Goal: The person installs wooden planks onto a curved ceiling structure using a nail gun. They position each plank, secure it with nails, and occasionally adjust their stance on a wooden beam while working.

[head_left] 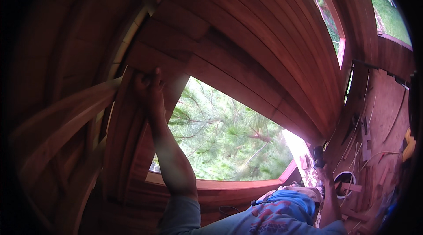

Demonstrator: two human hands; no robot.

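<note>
My left hand (150,91) is raised against the reddish-brown wall boards (167,61), just left of the window opening's upper corner. Its fingers are apart and touch the wood, and no object shows in them. Down at the right, beside my body, my right hand (325,174) is closed around a dark hand tool (318,155). The tool's upper end is black, with some blue lower down; its exact kind is too dim to make out. Long planks (246,58) run in rows above the window opening (229,133), which has a wooden sill (220,184).
Pale timber beams (66,120) cross the left side. On the right, a white-rimmed bucket (346,182) stands among wood scraps (352,215), near a notched pale strip (365,140) and a thin cord (383,153). Green pine branches show through the opening.
</note>
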